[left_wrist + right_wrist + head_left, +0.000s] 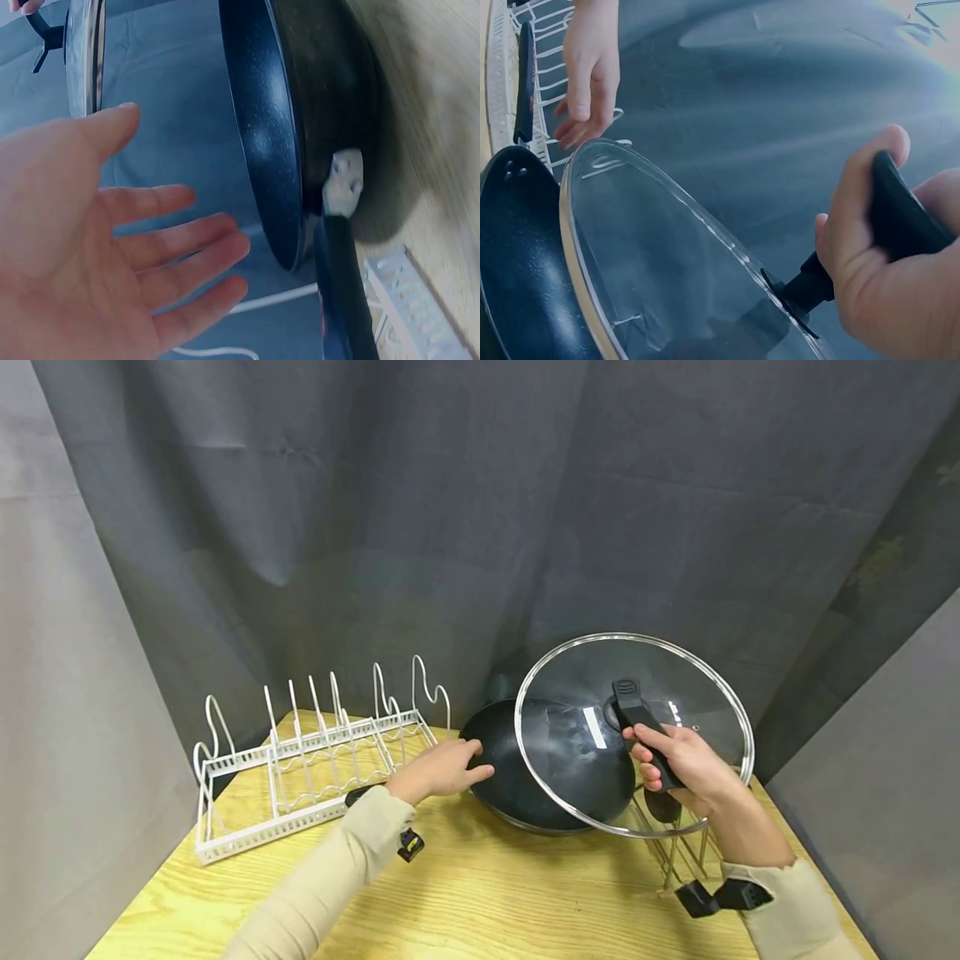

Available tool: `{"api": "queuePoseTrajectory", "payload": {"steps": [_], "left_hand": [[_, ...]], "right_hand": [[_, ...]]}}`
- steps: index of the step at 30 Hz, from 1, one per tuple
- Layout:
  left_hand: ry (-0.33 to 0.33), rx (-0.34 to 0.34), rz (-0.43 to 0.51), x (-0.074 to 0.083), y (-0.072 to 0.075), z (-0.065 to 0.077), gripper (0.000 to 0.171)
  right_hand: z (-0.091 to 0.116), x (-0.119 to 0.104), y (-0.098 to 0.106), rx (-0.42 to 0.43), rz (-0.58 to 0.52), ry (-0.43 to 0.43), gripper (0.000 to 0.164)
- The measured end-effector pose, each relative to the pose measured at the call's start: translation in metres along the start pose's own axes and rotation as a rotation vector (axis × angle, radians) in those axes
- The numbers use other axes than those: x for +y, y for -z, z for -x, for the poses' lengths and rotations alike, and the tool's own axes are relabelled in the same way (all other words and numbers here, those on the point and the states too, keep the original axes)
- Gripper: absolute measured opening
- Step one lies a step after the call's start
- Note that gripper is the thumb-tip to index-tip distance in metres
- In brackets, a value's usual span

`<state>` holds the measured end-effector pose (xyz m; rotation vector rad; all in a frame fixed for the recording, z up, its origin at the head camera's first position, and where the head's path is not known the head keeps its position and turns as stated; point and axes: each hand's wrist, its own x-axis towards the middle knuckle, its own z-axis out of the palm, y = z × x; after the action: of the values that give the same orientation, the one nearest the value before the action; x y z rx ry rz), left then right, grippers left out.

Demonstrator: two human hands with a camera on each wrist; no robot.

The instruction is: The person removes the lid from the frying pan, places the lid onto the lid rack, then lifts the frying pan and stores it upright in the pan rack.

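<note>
My right hand (pixel 690 768) grips the black handle (pixel 637 718) of a round glass lid (pixel 562 693). The lid is tilted and raised above the right part of a black frying pan (pixel 495 752), which sits on the table. In the right wrist view the lid's rim stands apart from the pan's inside (pixel 532 255). My left hand (pixel 442 768) hovers over the pan's left edge and holds nothing. Its fingers (pixel 180 244) are spread and loosely bent in the left wrist view, beside the pan's wall (pixel 330 90). Below it runs the pan's black handle (pixel 341 285), pointing left.
A white wire rack (pixel 300 777) with upright dividers stands at the left on the wooden table (pixel 487 893). At the right, partly behind the lid and right arm, is a smaller wire rack (pixel 671 860) with a dark rounded item (pixel 663 806). A grey curtain (pixel 450 527) hangs behind.
</note>
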<state>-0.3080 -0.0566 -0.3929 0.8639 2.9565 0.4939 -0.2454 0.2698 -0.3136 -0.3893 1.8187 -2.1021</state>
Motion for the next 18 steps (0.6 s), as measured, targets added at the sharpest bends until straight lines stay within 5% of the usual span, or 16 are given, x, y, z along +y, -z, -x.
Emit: {"api": "queuePoseTrajectory", "payload": {"steps": [18], "left_hand": [[0.017, -0.018, 0.028, 0.029, -0.031, -0.012, 0.062]], "right_hand": [[0.041, 0.0, 0.021, 0.076, 0.029, 0.078, 0.019]]}}
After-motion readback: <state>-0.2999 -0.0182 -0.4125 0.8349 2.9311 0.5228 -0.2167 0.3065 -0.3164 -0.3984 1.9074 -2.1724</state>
